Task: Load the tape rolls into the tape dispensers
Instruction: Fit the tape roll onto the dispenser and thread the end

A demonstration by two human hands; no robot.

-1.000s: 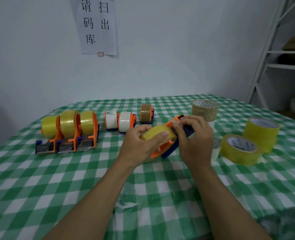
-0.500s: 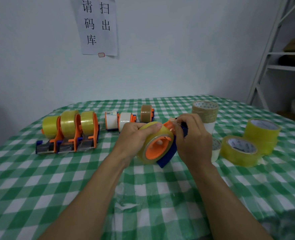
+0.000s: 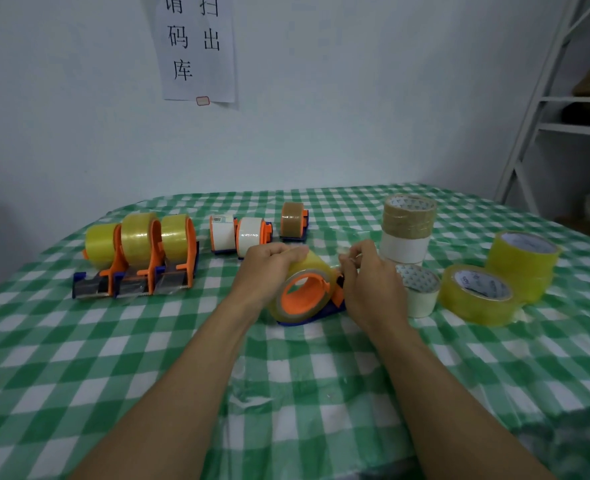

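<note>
An orange and blue tape dispenser with a yellow tape roll on its hub rests on the checked tablecloth at the centre. My left hand grips the top of that roll. My right hand curls around the dispenser's far end and pinches the loose tape end there. Three loaded yellow dispensers stand at the left. Two white-tape dispensers and one brown-tape dispenser stand behind the hands.
Loose rolls lie at the right: a brown roll stacked on a white one, a white roll and two yellow rolls. A white shelf stands at the far right. A paper sign hangs on the wall.
The dispenser has come down from a tilted, lifted hold to rest on the table with its orange hub facing me. My right hand has shifted to the tape end.
</note>
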